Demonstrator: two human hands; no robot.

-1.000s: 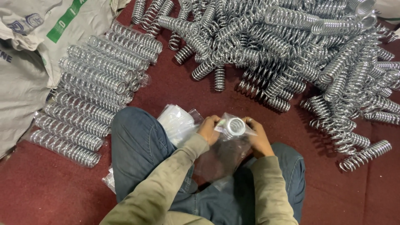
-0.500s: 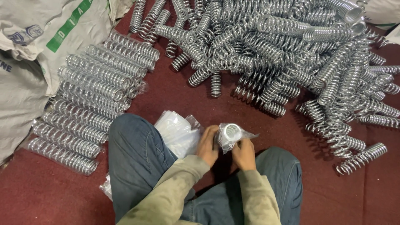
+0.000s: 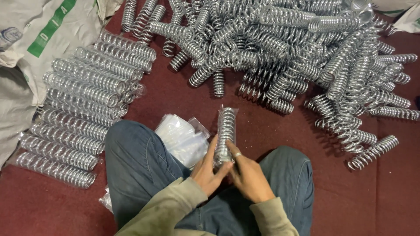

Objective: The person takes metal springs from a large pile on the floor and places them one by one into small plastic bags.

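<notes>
both left hand (image 3: 209, 171) and right hand (image 3: 247, 174) closed, fingers gripping bagged spring (image 3: 225, 133) at its near end; thin clear bag (image 3: 229, 112) could tear or slip off.

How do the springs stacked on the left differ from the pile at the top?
The stacked springs lie side by side in neat rows, each wrapped in clear plastic; the pile of springs is a bare, jumbled tangle pointing every way. Both are shiny metal coils on the dark red floor.

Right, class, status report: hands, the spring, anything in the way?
Both hands, left and right, grip bagged spring. Spring upright over lap. Nothing blocking.
</notes>
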